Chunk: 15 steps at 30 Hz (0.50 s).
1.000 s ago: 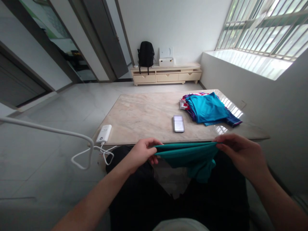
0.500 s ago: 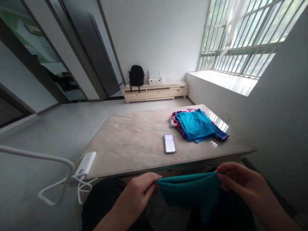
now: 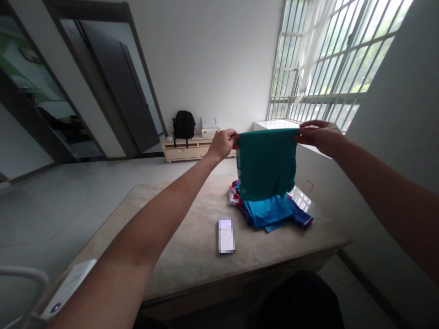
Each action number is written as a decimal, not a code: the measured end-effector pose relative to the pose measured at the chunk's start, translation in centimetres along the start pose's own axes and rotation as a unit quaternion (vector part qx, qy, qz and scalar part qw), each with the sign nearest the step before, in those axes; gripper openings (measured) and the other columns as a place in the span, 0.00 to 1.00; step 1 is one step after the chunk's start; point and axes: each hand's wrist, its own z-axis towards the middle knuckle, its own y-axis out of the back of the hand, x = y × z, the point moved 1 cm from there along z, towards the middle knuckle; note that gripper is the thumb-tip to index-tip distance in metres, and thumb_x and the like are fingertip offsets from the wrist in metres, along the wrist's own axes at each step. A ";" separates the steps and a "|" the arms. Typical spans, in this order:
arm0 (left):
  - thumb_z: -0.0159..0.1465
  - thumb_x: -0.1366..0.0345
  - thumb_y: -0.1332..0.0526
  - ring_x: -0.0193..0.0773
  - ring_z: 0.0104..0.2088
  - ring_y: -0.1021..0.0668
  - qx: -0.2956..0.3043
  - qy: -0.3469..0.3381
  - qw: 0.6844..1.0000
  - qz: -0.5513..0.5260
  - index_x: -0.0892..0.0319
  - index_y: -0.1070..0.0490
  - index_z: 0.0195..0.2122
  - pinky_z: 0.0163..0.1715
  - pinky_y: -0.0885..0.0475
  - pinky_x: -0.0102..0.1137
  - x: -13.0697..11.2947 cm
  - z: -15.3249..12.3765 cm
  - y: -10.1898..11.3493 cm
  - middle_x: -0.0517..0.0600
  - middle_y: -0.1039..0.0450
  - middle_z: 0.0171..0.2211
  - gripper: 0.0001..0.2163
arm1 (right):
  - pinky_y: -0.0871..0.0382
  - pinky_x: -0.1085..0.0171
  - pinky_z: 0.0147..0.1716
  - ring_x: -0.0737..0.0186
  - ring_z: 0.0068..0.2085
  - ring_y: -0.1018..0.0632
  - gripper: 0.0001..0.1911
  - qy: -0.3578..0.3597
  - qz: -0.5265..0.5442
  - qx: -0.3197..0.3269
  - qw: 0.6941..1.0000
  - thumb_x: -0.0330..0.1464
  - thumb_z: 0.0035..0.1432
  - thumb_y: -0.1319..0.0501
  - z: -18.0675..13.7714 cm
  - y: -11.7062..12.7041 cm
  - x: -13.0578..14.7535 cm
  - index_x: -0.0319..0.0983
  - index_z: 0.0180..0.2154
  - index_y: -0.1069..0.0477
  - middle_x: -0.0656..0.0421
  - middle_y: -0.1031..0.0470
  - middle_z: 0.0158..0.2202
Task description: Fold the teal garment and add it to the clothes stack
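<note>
1. The left hand [image 3: 223, 143] pinches the left top corner of a teal garment [image 3: 266, 168].
2. The right hand [image 3: 320, 135] grips the opposite top corner, so the cloth hangs flat between both outstretched arms.
3. It hangs above a pile of folded clothes [image 3: 274, 212] on the marble table [image 3: 178, 242].
4. A phone [image 3: 226, 236] lies near the pile.

2 hands [image 3: 222, 144], 1 teal garment [image 3: 265, 167], 1 clothes pile [image 3: 270, 212], 1 phone [image 3: 226, 235], 1 backpack [image 3: 183, 124]

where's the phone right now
The phone lies flat on the table, low in the middle of the head view, just left of the pile of folded clothes and apart from it.
</note>
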 end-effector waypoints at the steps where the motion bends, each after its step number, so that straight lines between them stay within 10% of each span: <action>1: 0.75 0.67 0.47 0.38 0.35 0.17 -0.012 -0.019 1.000 0.010 0.67 0.25 0.46 0.40 0.25 0.30 -0.3 1.5 0.0 0.55 0.19 0.36 0.12 | 0.23 0.65 0.44 0.58 0.41 0.14 0.13 0.029 0.001 -0.006 1.000 0.24 0.64 0.38 1.5 0.6 1.1 0.26 0.49 0.23 0.53 0.18 0.41; 6: 0.74 0.65 0.43 0.45 0.52 0.22 0.019 -0.083 0.993 0.077 0.64 0.23 0.47 0.55 0.31 0.36 0.6 3.2 -4.7 0.59 0.21 0.49 0.10 | 0.21 0.58 0.48 0.63 0.41 0.15 0.10 0.072 0.001 0.018 0.997 0.23 0.64 0.36 5.2 3.2 -2.1 0.29 0.47 0.23 0.60 0.19 0.39; 15: 0.71 0.63 0.36 0.43 0.46 0.19 0.218 0.044 0.962 0.158 0.63 0.25 0.49 0.47 0.21 0.43 6.9 -10.6 -22.4 0.54 0.23 0.49 0.09 | 0.20 0.64 0.35 0.66 0.34 0.19 0.02 -0.160 -0.073 0.049 0.983 0.27 0.66 0.34 -1.5 3.2 -26.8 0.33 0.40 0.24 0.61 0.21 0.36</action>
